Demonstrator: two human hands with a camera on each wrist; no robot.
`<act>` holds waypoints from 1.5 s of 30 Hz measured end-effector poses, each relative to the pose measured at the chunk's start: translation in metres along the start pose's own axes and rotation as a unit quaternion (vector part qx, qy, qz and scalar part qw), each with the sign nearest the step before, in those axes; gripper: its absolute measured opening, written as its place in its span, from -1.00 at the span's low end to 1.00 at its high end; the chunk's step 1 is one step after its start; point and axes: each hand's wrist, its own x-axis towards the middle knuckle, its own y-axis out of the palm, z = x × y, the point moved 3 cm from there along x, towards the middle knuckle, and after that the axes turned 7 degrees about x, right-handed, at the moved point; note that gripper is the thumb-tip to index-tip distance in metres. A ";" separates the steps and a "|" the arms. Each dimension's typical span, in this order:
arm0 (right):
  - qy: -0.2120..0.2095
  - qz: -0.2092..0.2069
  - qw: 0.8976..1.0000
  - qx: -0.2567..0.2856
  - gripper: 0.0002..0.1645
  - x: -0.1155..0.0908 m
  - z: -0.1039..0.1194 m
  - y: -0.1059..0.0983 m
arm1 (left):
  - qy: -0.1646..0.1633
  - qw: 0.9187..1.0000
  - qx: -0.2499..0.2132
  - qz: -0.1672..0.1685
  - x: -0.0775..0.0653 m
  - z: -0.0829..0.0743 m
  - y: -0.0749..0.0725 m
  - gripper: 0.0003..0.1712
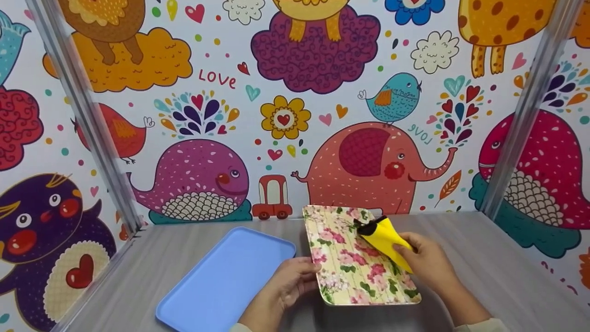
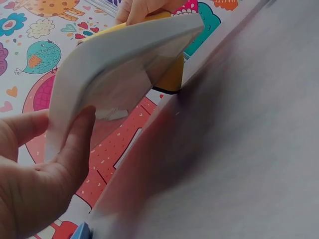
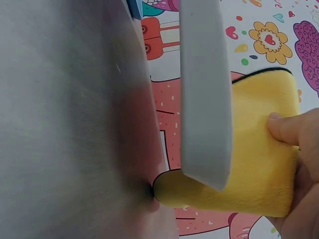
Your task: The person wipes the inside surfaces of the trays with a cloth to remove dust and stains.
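Observation:
A rectangular tray printed with pink flowers [image 1: 341, 263] is held tilted above the table. My left hand [image 1: 292, 281] grips its left edge, thumb and fingers on opposite sides of the rim. In the left wrist view the tray's pale underside [image 2: 107, 79] faces the camera. A yellow cloth with a black border [image 1: 387, 242] is pinched in my right hand [image 1: 431, 260] and lies against the tray's printed face. From the right wrist, the cloth [image 3: 264, 149] hangs partly behind the tray's white edge [image 3: 207, 99]. On the left lies a flat blue tray [image 1: 226, 276].
The grey wood-look table [image 1: 488, 263] meets a back wall [image 1: 276, 55] covered in cartoon animals. Metal posts [image 1: 90, 124] stand at the left and right corners. Side panels carry the same kind of print.

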 end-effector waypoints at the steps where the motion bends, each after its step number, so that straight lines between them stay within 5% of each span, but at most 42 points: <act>1: -0.001 0.007 1.000 -0.008 -0.62 0.000 0.000 0.001 | 0.003 1.000 -0.003 -0.001 0.000 0.000 0.000 -0.58; 19: -0.022 0.077 0.986 -0.144 -0.58 -0.005 0.004 0.013 | 0.019 0.999 -0.020 -0.023 0.000 0.003 0.008 -0.55; 45: -0.010 0.116 0.978 -0.171 -0.70 -0.011 0.016 0.008 | 0.020 0.999 -0.015 -0.041 -0.001 0.007 0.009 -0.59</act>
